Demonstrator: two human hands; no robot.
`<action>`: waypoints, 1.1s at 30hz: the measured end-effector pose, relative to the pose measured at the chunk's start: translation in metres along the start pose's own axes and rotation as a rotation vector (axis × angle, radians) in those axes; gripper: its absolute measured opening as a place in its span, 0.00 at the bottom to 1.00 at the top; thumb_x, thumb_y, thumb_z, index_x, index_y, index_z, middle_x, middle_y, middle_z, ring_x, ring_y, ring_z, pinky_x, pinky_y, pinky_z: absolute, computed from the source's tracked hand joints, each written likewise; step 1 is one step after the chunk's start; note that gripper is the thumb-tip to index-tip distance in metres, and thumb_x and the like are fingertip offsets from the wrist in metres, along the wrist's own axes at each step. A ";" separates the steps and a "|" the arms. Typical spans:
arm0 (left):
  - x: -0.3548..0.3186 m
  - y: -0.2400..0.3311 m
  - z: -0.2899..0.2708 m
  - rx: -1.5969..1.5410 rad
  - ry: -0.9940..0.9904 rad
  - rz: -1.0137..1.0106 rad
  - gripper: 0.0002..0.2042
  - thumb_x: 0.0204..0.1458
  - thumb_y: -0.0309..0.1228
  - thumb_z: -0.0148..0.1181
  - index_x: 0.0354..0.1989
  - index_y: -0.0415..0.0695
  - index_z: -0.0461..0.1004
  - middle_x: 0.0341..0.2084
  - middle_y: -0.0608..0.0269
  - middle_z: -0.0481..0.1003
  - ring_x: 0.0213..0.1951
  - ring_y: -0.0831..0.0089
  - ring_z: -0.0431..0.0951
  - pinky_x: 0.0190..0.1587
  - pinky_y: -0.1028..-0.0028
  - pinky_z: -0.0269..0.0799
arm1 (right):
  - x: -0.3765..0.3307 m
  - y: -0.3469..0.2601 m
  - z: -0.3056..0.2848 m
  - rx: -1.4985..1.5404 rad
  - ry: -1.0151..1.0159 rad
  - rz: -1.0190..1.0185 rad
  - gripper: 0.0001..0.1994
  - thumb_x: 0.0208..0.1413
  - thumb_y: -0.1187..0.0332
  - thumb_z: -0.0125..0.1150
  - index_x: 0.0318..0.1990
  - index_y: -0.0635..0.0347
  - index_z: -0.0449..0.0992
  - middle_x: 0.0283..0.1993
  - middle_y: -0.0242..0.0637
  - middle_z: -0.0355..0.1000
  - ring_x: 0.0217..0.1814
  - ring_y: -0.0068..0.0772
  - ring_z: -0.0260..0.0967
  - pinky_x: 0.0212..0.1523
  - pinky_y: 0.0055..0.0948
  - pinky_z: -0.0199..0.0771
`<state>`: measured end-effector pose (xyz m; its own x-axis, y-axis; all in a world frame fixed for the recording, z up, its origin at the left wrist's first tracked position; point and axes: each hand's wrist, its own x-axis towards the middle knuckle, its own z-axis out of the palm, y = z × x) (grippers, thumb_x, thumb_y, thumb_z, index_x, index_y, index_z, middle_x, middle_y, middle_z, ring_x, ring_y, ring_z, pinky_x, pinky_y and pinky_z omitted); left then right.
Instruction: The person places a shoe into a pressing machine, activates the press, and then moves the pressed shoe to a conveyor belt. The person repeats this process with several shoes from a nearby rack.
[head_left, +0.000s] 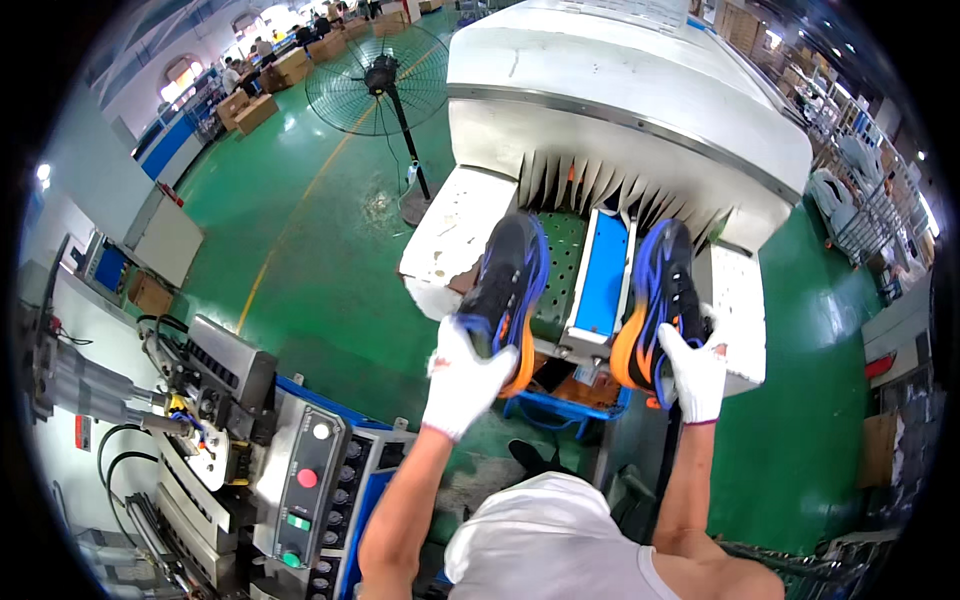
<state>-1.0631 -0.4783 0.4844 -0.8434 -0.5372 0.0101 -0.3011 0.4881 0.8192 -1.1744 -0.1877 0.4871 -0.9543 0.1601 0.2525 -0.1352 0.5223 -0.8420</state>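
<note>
Two shoes: one in each of my gloved hands, both held out in front of me at the mouth of the white machine [620, 90].
Left hand [462, 375]: white glove closed round the heel end of the left sneaker [508, 290], thumb across the near edge.
Left sneaker: dark upper, blue trim, orange sole; its long axis runs from my hand away toward the far slot, toe leaning a little right.
Middle: the green perforated plate [560, 270] and the blue panel [603, 275] lie between the two shoes.
Right sneaker [660, 300]: same colours, long axis also pointing far, toe just under the fringe of flaps [600, 185].
Right hand [693, 368]: glove clamped on the heel and orange sole, fingers wrapped over the right side.
Which is nearer: the right shoe's toe sits about level with the left one's; I cannot tell which is closer to the opening.
Far left: a control panel [300, 480] with coloured buttons lies near my left elbow, untouched.
</note>
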 end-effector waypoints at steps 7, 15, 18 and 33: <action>0.215 -0.010 0.148 0.313 0.178 0.405 0.36 0.56 0.43 0.60 0.68 0.34 0.57 0.61 0.38 0.68 0.58 0.43 0.73 0.60 0.51 0.68 | 0.158 0.035 0.088 -0.583 -0.090 0.171 0.35 0.52 0.52 0.71 0.61 0.67 0.70 0.54 0.63 0.76 0.57 0.59 0.75 0.59 0.47 0.73; 0.160 0.014 0.087 0.054 0.008 0.346 0.32 0.52 0.46 0.59 0.59 0.33 0.66 0.53 0.37 0.70 0.58 0.43 0.71 0.61 0.53 0.68 | 0.233 0.035 0.116 -0.609 -0.359 -0.247 0.23 0.63 0.48 0.60 0.41 0.64 0.84 0.38 0.39 0.83 0.40 0.36 0.79 0.47 0.38 0.76; 0.011 -0.088 0.068 0.062 0.302 0.401 0.31 0.59 0.46 0.57 0.65 0.38 0.63 0.58 0.41 0.69 0.59 0.44 0.71 0.61 0.54 0.68 | 0.149 0.026 0.125 -0.285 -0.073 -0.660 0.29 0.61 0.53 0.67 0.57 0.72 0.73 0.58 0.51 0.75 0.58 0.46 0.74 0.62 0.40 0.72; -0.951 -0.228 0.076 0.365 1.580 -2.100 0.18 0.53 0.26 0.59 0.53 0.54 0.78 0.54 0.51 0.75 0.54 0.49 0.77 0.57 0.53 0.73 | -0.461 -0.021 0.211 -0.100 -1.907 -0.820 0.32 0.60 0.69 0.69 0.69 0.69 0.62 0.69 0.52 0.66 0.69 0.44 0.67 0.69 0.40 0.67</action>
<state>-0.2263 -0.0266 0.2446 0.9957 0.0157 0.0916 -0.0126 -0.9535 0.3010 -0.7881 -0.4487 0.2877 0.2767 -0.9184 -0.2827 -0.6276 0.0500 -0.7769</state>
